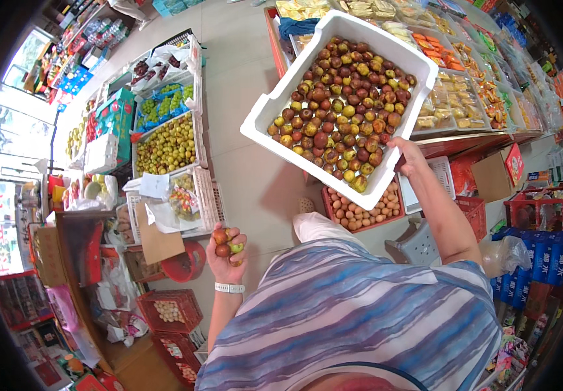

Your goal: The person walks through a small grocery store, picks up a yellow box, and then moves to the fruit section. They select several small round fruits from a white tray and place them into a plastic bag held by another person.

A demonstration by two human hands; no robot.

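Note:
My right hand grips the near right rim of a white foam box, thumb over the edge. The box is tilted in view and its far side reaches over the snack display. Many red-brown and yellow-green jujubes lie loose over its bottom. At the lower left, my left hand is turned palm up, fingers curled round several jujubes of the same kind. It is apart from the box, near the crates of fruit on the left.
Fruit crates with green jujubes and grapes line the left. A red crate of eggs stands on the floor under the foam box, with a grey plastic stool beside it. Trays of packaged snacks fill the right. A red basin is near my left hand.

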